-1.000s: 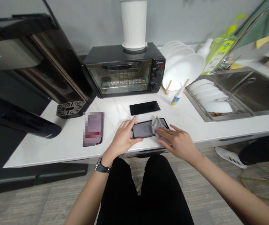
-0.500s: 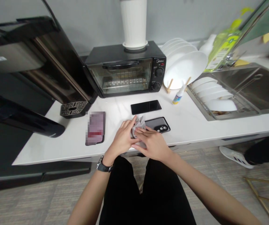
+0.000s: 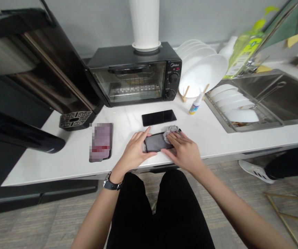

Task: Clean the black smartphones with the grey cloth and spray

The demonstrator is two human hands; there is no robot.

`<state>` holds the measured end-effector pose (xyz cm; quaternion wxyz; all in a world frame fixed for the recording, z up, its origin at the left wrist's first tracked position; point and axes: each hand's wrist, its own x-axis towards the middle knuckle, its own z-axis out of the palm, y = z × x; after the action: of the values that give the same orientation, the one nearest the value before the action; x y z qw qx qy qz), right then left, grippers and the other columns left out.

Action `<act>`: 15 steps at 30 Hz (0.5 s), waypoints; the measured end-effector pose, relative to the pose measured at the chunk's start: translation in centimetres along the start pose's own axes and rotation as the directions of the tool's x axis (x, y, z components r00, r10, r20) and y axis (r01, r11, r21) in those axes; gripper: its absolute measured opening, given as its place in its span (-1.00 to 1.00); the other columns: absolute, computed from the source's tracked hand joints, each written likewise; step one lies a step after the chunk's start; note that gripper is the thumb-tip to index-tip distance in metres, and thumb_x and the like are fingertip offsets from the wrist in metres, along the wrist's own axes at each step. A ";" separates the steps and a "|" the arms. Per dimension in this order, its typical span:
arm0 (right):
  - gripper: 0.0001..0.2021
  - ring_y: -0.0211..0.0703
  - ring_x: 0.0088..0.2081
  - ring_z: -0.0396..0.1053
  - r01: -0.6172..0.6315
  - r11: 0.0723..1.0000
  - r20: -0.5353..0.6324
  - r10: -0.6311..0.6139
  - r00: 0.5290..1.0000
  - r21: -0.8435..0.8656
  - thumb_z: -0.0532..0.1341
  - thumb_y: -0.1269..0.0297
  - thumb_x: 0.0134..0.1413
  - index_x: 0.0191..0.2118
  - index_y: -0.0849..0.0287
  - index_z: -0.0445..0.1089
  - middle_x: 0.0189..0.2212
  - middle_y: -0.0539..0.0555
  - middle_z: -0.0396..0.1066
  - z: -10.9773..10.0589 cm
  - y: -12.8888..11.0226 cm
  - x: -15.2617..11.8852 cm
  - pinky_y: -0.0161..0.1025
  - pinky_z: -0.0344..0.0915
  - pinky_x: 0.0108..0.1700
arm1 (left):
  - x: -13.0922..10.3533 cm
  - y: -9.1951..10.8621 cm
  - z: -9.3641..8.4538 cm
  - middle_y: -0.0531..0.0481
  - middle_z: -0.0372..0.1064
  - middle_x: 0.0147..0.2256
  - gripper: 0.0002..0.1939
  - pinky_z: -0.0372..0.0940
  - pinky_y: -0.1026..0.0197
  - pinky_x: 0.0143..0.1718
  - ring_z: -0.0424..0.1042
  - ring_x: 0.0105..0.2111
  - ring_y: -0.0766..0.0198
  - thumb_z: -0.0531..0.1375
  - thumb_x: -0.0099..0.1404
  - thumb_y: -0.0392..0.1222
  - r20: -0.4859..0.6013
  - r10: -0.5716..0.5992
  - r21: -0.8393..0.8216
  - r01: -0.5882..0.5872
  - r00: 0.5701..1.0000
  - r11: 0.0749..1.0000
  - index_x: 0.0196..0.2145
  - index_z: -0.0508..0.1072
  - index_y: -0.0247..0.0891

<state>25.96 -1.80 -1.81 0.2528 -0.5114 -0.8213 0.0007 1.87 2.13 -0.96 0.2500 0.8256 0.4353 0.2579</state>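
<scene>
A grey phone case (image 3: 156, 142) with a dark rim lies flat on the counter in front of me. Its left end sits between the thumb and fingers of my left hand (image 3: 134, 149), which steadies it. My right hand (image 3: 186, 150) presses a crumpled grey cloth (image 3: 171, 130) onto the right part of the case, covering the camera cut-outs there. Just behind the case lies a black phone (image 3: 159, 118), screen up and touched by neither hand. Farther back and to the right stands a small white spray bottle (image 3: 196, 104) with a yellow base.
A toaster oven (image 3: 135, 83) backs the counter (image 3: 128, 119). Left are a blurred-out purple phone-like item (image 3: 102, 141), a dark bottle (image 3: 47, 141) and a drink machine (image 3: 76, 119). White plates (image 3: 203, 74) stand racked beside the sink (image 3: 291, 88). Someone's shoe (image 3: 255, 171) shows at right.
My right hand has slid right along the phone case with the cloth, uncovering its left and middle parts. My left hand now holds the left end. The view has shifted slightly.
</scene>
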 end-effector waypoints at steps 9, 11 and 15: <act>-0.51 0.07 0.22 0.52 0.169 0.962 0.095 -0.193 0.977 0.213 0.16 -0.08 0.46 0.20 0.22 0.48 0.16 0.25 0.57 0.2 -3.8 -0.1 0.07 0.36 0.35 | -0.7 -0.2 -0.4 -0.17 0.35 0.21 0.05 0.26 -0.14 0.28 0.29 0.20 -0.11 0.42 0.30 -0.12 0.038 -0.026 0.010 0.026 0.999 1.000 0.55 -0.05 -0.04; -0.56 0.06 0.20 0.54 0.159 0.975 0.104 -0.176 0.979 0.152 0.16 -0.01 0.49 0.22 0.18 0.47 0.15 0.24 0.58 -1.5 -1.7 -1.5 0.10 0.37 0.34 | -0.8 -0.2 -0.4 -0.14 0.35 0.23 0.08 0.22 -0.15 0.31 0.28 0.23 -0.11 0.45 0.28 -0.08 0.036 -0.016 0.006 0.015 0.999 1.000 0.55 -0.06 -0.02; -0.59 0.09 0.15 0.57 0.088 0.996 0.070 -0.087 0.994 -0.019 0.10 0.07 0.53 0.24 0.19 0.46 0.14 0.23 0.59 -3.4 2.4 -3.3 0.18 0.40 0.31 | -0.5 -0.1 -0.3 -0.11 0.37 0.23 0.09 0.20 -0.16 0.33 0.29 0.23 -0.09 0.47 0.26 -0.06 0.029 -0.018 0.010 0.018 0.999 1.000 0.55 -0.05 0.01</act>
<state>30.56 -4.27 -0.80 0.2185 -0.4773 -0.8512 -0.0018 1.37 1.79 -0.90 0.2545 0.8265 0.4403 0.2413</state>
